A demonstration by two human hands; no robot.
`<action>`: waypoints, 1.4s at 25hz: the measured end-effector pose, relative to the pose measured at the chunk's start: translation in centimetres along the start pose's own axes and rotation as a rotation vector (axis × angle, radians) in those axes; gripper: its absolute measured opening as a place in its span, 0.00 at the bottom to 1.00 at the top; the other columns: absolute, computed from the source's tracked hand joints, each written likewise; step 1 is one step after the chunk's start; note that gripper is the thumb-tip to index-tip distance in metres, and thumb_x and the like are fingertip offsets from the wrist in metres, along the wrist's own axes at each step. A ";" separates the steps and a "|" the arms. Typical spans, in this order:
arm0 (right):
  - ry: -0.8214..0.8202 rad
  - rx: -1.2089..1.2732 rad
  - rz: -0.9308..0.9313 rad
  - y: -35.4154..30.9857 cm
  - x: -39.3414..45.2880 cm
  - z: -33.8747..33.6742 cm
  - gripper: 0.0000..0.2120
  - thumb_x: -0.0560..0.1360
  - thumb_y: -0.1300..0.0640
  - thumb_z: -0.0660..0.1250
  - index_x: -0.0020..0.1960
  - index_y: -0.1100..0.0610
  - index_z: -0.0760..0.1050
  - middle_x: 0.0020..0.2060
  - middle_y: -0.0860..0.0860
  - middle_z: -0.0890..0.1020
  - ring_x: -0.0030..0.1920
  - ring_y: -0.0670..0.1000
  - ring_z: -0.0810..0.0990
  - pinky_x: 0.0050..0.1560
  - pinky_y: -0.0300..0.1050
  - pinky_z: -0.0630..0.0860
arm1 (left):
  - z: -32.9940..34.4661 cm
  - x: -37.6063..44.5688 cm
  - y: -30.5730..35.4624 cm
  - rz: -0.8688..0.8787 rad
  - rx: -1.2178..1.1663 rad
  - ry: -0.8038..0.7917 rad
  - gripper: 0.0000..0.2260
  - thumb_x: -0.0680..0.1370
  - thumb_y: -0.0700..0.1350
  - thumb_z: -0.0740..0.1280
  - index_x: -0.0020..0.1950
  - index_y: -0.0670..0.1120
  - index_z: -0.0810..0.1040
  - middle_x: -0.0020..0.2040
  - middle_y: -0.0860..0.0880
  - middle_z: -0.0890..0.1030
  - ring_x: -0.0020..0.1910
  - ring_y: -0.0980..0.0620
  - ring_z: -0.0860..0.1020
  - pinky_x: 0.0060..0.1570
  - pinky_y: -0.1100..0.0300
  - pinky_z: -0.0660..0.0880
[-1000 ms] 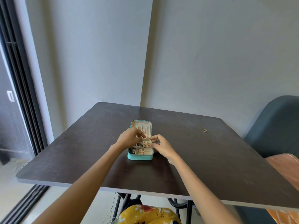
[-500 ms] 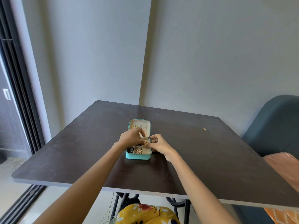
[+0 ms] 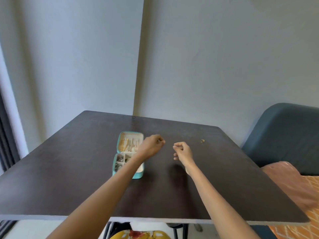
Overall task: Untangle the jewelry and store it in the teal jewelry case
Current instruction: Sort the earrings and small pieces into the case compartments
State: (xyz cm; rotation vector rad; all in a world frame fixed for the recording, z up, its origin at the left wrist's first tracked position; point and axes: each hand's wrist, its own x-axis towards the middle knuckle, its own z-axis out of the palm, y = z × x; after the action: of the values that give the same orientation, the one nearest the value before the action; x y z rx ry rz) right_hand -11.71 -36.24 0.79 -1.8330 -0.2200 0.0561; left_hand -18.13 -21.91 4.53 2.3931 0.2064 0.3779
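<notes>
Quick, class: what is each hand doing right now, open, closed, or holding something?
Left hand: fingers curled, pinching; anything held is too small to see.
Right hand: fingers curled, pinching; contents likewise cannot be told.

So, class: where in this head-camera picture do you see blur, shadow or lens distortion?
Head view: both hands, left and right, look motion-smeared; a soft shadow lies on the dark wooden table under the right wrist; the wide lens bows the wall edges.

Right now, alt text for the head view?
Two hands, the left hand and the right hand, are raised apart over a dark table, fingertips pinched; nothing visible between them. An open teal jewelry case holds jewelry at left; a small gold piece lies far right.
</notes>
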 end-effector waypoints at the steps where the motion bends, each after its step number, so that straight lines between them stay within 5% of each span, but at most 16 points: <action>1: 0.066 -0.056 -0.012 0.7 1.2 -1.7 0.03 0.78 0.60 0.62 0.50 0.56 0.74 0.44 0.53 0.78 0.38 0.50 0.77 0.40 0.46 0.78 | 2.1 1.0 1.4 0.019 -0.030 -0.037 0.11 0.79 0.48 0.62 0.54 0.45 0.79 0.53 0.45 0.82 0.54 0.45 0.78 0.50 0.56 0.72; 3: 0.158 -0.197 -0.023 2.2 3.6 -5.1 0.04 0.77 0.61 0.63 0.50 0.56 0.75 0.49 0.55 0.80 0.47 0.53 0.79 0.50 0.50 0.76 | 6.3 3.2 4.2 0.033 -0.080 -0.116 0.11 0.79 0.47 0.61 0.56 0.43 0.78 0.56 0.44 0.80 0.57 0.45 0.77 0.53 0.56 0.71; 9: 0.271 -0.570 0.034 5.5 11.2 -12.3 0.11 0.78 0.59 0.61 0.59 0.56 0.72 0.57 0.54 0.76 0.59 0.56 0.75 0.50 0.46 0.71 | 14.8 10.5 9.2 -0.034 -0.128 -0.206 0.13 0.79 0.46 0.59 0.59 0.42 0.75 0.61 0.44 0.77 0.61 0.45 0.74 0.59 0.54 0.71; 14: 0.175 -0.772 0.001 6.2 15.6 -13.7 0.18 0.78 0.50 0.61 0.67 0.54 0.70 0.61 0.53 0.73 0.61 0.56 0.75 0.54 0.48 0.71 | 17.4 14.4 9.3 -0.041 -0.119 -0.193 0.12 0.79 0.44 0.59 0.60 0.42 0.74 0.61 0.43 0.77 0.60 0.44 0.74 0.58 0.53 0.72; 17: 0.151 -0.894 -0.032 6.4 16.5 -13.2 0.13 0.77 0.47 0.63 0.58 0.51 0.77 0.56 0.52 0.75 0.56 0.55 0.77 0.49 0.46 0.71 | 17.9 15.4 9.1 -0.047 -0.126 -0.188 0.12 0.78 0.43 0.60 0.60 0.43 0.74 0.62 0.43 0.77 0.61 0.44 0.74 0.58 0.53 0.72; 25: 0.154 -0.486 -0.261 6.4 13.6 -12.0 0.04 0.72 0.58 0.71 0.41 0.54 0.77 0.36 0.48 0.80 0.38 0.48 0.78 0.34 0.38 0.71 | 16.9 14.0 7.6 -0.071 -0.281 -0.135 0.14 0.76 0.41 0.67 0.61 0.42 0.76 0.59 0.43 0.79 0.58 0.46 0.77 0.58 0.56 0.74; 28: 0.183 -0.314 -0.399 5.7 11.4 -10.5 0.06 0.70 0.63 0.72 0.39 0.56 0.77 0.35 0.51 0.80 0.36 0.49 0.78 0.34 0.33 0.72 | 14.6 12.3 6.9 -0.053 -0.394 -0.078 0.09 0.75 0.38 0.69 0.54 0.41 0.81 0.47 0.43 0.83 0.42 0.52 0.81 0.44 0.62 0.77; 30: 0.183 -0.238 -0.439 4.6 9.7 -9.3 0.06 0.71 0.64 0.72 0.39 0.57 0.77 0.36 0.51 0.81 0.37 0.46 0.78 0.36 0.31 0.73 | 12.4 11.0 6.2 -0.007 -0.418 -0.081 0.07 0.75 0.38 0.69 0.51 0.40 0.83 0.35 0.48 0.82 0.26 0.62 0.76 0.34 0.69 0.74; 35: -0.016 -0.181 -0.444 1.4 4.6 -6.1 0.07 0.71 0.62 0.72 0.46 0.52 0.79 0.39 0.45 0.83 0.40 0.40 0.81 0.43 0.32 0.77 | 5.6 6.3 3.2 0.087 -0.319 -0.110 0.06 0.72 0.42 0.73 0.48 0.42 0.84 0.36 0.50 0.82 0.22 0.62 0.73 0.28 0.72 0.71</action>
State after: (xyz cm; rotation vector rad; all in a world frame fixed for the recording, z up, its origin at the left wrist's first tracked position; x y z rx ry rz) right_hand -6.06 -41.59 1.45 -1.9232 -0.6553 -0.2663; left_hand -10.20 -26.20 4.05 2.1040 -0.0087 0.2937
